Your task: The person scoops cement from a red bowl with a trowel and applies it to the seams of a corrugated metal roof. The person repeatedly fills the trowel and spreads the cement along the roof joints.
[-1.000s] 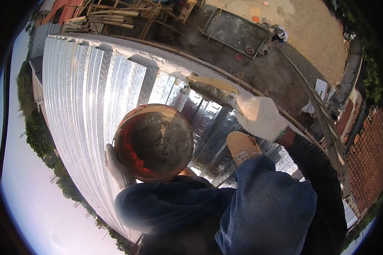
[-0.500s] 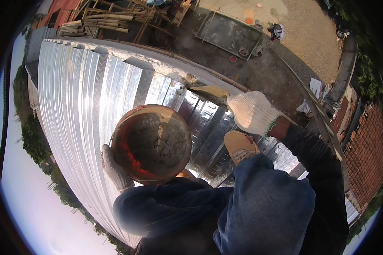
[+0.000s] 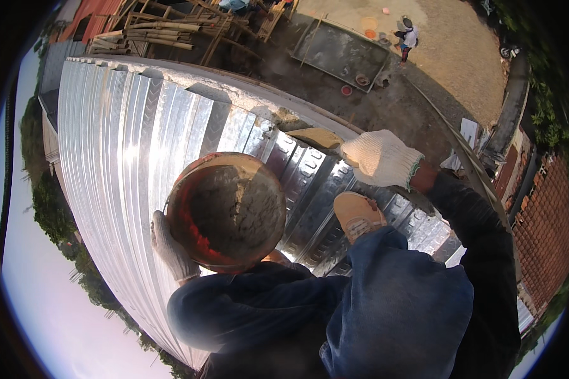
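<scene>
My gloved left hand [image 3: 171, 246] grips the left side of a round bucket [image 3: 226, 211], stained red inside and partly filled with grey mortar, held above my bent left knee. My gloved right hand [image 3: 376, 158] is closed on a trowel [image 3: 313, 137] whose handle it hides; the blade lies at the mortar-smeared upper edge [image 3: 283, 119] of the corrugated metal sheeting [image 3: 107, 158]. My right shoe [image 3: 357, 215] rests on the metal just below that hand, beside the bucket.
Beyond the roof edge, far below, are a mixing trough [image 3: 338, 54], a small red bucket [image 3: 346, 90], a worker [image 3: 408, 38] and bamboo scaffolding [image 3: 164, 35]. A long pole [image 3: 461, 148] runs down at right, near a tiled roof [image 3: 544, 227].
My right hand with the trowel has shifted slightly left and up. The bucket stays in my left hand. The worker below has risen from a crouch to standing.
</scene>
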`<state>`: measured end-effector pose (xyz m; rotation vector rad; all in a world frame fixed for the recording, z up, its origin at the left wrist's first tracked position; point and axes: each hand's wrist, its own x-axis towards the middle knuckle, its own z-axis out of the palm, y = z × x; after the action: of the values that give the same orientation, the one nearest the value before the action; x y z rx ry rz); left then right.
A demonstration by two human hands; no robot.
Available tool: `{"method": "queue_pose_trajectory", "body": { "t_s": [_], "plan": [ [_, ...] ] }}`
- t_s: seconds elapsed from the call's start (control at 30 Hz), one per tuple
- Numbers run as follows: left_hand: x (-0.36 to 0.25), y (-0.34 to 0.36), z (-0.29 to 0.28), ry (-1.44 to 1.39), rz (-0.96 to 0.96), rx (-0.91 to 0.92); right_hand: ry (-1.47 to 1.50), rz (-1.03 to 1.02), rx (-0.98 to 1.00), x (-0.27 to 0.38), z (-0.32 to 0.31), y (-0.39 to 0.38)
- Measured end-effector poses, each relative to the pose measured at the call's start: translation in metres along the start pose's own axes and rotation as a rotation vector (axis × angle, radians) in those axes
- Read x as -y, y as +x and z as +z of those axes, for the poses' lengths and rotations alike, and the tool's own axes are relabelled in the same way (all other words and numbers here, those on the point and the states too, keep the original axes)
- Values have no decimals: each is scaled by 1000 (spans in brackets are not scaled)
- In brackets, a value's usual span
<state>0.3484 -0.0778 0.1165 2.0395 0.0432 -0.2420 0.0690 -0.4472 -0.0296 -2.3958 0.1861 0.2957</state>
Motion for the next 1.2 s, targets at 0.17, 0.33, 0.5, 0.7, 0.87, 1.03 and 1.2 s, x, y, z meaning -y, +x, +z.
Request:
{"method": "queue_pose_trajectory", "body": {
  "t_s": [0.17,0.33,0.5,0.7,0.87,1.03,1.2],
  "plan": [
    [-6,-8,11,12,-21,-55,-1,18,-106,-7,-2,-40],
    [-4,-6,3,-57,-37,-34,-17,95,-149,9,-23,-70],
    [-10,-10,12,-1,-8,-18,161,236,1,46,-46,-58],
    [-20,-20,21,43,6,33,446,-242,113,94,-54,-24],
    [-24,-27,27,95,22,61,482,-75,466,124,-52,-5],
    [-20,-33,33,27,25,84,344,-604,-160,101,47,2],
    [-18,-34,27,94,47,44,351,-709,355,148,-6,43]
  ]
}}
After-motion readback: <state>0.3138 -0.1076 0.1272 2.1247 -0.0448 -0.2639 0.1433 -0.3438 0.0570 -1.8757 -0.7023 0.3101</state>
